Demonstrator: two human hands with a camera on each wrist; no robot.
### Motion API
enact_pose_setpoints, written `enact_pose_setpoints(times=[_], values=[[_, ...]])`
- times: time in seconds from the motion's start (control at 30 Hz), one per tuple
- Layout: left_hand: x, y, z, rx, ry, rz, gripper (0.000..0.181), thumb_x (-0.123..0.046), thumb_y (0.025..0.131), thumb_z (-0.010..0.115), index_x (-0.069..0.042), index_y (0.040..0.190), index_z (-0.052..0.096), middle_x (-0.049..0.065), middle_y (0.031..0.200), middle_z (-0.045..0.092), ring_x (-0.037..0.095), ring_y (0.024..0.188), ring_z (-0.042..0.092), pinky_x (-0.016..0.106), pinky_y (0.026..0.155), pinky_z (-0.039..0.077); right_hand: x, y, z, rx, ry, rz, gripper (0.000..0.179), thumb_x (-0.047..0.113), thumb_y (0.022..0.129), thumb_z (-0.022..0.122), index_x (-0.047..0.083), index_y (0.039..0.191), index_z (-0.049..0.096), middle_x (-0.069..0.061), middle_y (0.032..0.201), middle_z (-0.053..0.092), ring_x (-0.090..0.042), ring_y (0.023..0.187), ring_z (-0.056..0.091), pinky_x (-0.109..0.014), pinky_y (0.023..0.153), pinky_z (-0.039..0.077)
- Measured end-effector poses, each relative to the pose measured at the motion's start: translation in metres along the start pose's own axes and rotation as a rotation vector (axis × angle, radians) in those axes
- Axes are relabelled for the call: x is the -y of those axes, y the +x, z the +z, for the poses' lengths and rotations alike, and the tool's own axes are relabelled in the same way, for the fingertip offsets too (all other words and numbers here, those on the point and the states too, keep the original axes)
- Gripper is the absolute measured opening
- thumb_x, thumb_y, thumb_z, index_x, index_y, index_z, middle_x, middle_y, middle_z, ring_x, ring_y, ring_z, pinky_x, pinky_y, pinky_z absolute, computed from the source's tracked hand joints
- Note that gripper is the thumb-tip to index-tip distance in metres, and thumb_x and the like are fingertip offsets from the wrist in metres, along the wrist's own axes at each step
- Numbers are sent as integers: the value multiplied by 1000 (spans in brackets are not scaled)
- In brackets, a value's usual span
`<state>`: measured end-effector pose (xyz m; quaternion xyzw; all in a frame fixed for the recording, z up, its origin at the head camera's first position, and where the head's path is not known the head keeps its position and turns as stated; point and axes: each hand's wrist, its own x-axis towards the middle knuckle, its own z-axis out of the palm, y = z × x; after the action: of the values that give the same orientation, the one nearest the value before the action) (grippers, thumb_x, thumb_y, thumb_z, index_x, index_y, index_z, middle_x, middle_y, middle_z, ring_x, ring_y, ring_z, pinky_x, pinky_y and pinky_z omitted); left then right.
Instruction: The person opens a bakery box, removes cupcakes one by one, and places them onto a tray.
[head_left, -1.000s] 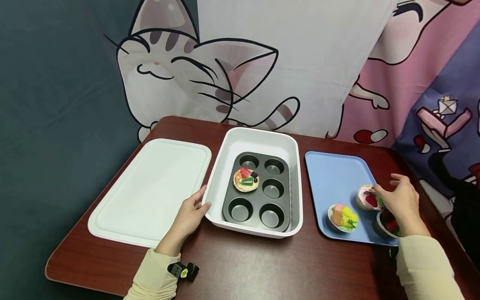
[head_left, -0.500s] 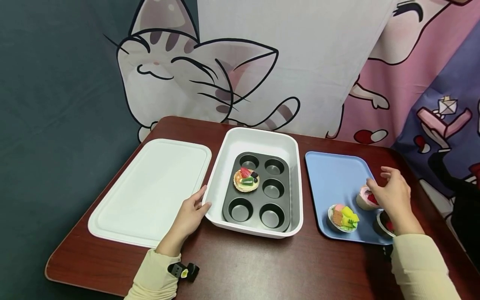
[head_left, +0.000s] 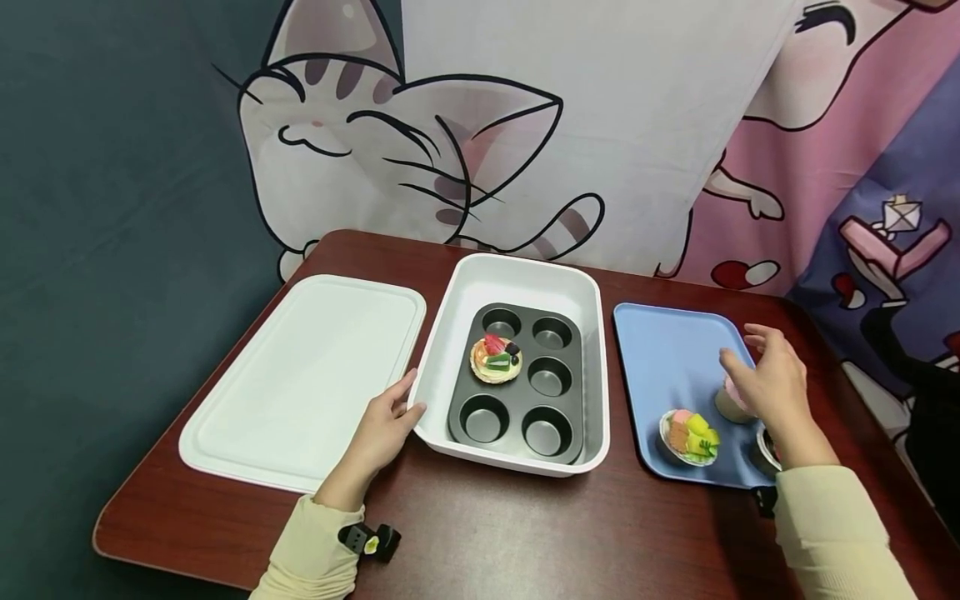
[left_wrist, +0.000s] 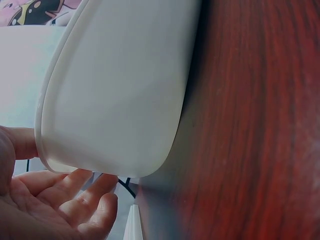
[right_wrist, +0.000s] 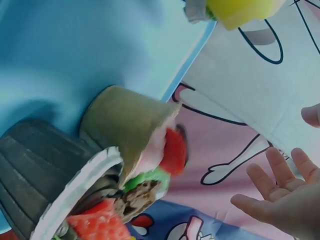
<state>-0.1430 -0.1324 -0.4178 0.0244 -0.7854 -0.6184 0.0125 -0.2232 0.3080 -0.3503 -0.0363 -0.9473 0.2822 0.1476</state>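
Observation:
My left hand (head_left: 378, 433) grips the near left corner of a white plastic tub (head_left: 517, 275), thumb on one side and fingers on the other. Inside the tub lies a dark muffin pan (head_left: 517, 350); a toy fruit tart (head_left: 496, 360) sits in its middle left cup. Over a blue tray (head_left: 660, 350), my right hand (head_left: 772, 383) hovers with spread fingers, holding nothing. Below it stand a toy cupcake in a pale cup (right_wrist: 122, 127), with pink cream and a red piece, and one in a dark ridged cup (right_wrist: 40, 175). A yellow-topped toy cupcake (head_left: 688, 438) stands to their left.
A white lid-like tray (head_left: 300, 375) lies left of the tub. Bare brown tabletop (head_left: 585, 533) shows in front of the tub. A cartoon-printed curtain (head_left: 637, 125) hangs behind the table.
My right hand has moved left and away from me over the blue tray, from beside the pale cup to above it. The left hand keeps its grip; the view has shifted slightly.

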Motion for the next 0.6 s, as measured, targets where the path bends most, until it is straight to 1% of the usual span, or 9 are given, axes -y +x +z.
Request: enact_pose_setpoints(times=[0.13, 0.27, 0.37, 0.47, 0.5, 0.53, 0.6], values=[[-1, 0, 0, 3, -9, 17, 51, 1, 84, 52, 2, 132, 34, 26, 130, 33, 31, 106, 47, 35, 81, 44, 2, 0, 3, -7, 3, -39, 52, 20, 84, 53, -7, 124, 35, -33, 116, 40, -46, 105, 34, -56, 92, 19], [-1, 0, 0, 4, -10, 4, 50, 0, 84, 52, 1, 131, 35, 26, 127, 38, 29, 104, 49, 33, 80, 45, 4, 0, 7, 5, 6, -51, 52, 19, 84, 53, -8, 124, 34, -33, 116, 41, -46, 107, 33, -55, 94, 17], [0, 0, 0, 5, -9, 7, 51, 0, 84, 52, 1, 132, 35, 27, 124, 40, 29, 102, 50, 33, 79, 45, 7, 0, 8, 16, 15, -62, 53, 18, 84, 53, -8, 125, 33, -34, 116, 40, -46, 108, 31, -55, 96, 13], [1, -1, 0, 4, -12, 43, 51, -1, 84, 52, 2, 131, 35, 29, 124, 39, 31, 102, 50, 34, 78, 46, 10, -1, 8, 21, 23, -77, 53, 18, 84, 53, -8, 125, 32, -34, 117, 40, -46, 109, 31, -55, 97, 11], [1, -1, 0, 2, -14, 54, 51, -2, 84, 52, 2, 131, 35, 30, 124, 39, 31, 102, 50, 34, 78, 46, 11, 0, 9, 22, 24, -81, 53, 18, 84, 53, -8, 126, 32, -34, 117, 40, -46, 109, 31, -55, 97, 11], [1, -2, 0, 2, -9, 80, 50, -4, 84, 53, 2, 131, 35, 31, 123, 39, 30, 101, 51, 32, 77, 47, 12, 0, 9, 23, 24, -84, 53, 18, 84, 53, -8, 126, 32, -34, 117, 40, -46, 109, 31, -55, 97, 11], [1, -3, 0, 2, -9, 100, 50, -5, 84, 53, 2, 131, 36, 32, 123, 38, 30, 101, 51, 32, 76, 47, 14, -1, 9, 24, 29, -90, 53, 19, 84, 53, -8, 126, 33, -33, 117, 40, -46, 109, 31, -55, 96, 11]])
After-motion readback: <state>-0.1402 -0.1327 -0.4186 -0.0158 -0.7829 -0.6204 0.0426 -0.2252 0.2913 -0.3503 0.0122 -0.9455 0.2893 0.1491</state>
